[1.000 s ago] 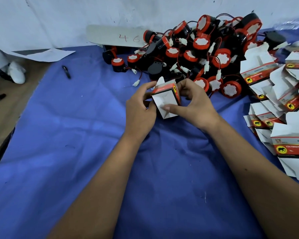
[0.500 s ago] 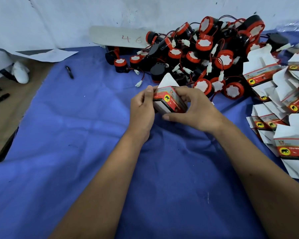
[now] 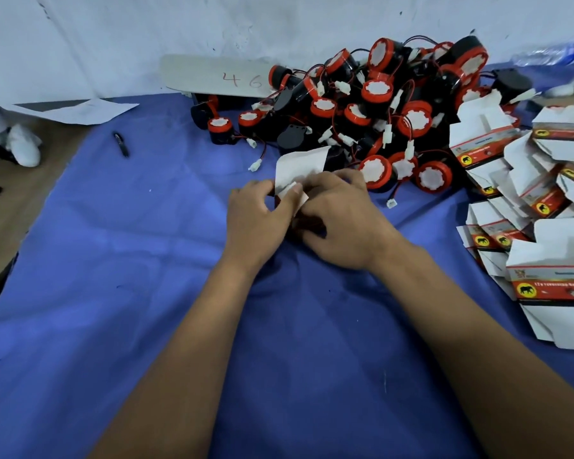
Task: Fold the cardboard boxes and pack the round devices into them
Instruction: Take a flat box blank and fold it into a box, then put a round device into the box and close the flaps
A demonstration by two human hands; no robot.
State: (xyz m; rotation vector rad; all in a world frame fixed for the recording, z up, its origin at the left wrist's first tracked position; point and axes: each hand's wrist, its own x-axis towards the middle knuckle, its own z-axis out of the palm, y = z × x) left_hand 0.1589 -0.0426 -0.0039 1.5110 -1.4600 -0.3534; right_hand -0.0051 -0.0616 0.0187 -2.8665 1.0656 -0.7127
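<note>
Blue cloth (image 3: 146, 293) covers our table, a board marked "46" (image 3: 219, 77) behind. Our left hand (image 3: 256, 223) and right hand (image 3: 342, 220) pinch a box (image 3: 299, 167), white flap up, before the round devices (image 3: 378, 104); flat boxes (image 3: 544, 200) with elephant logos lie right.
</note>
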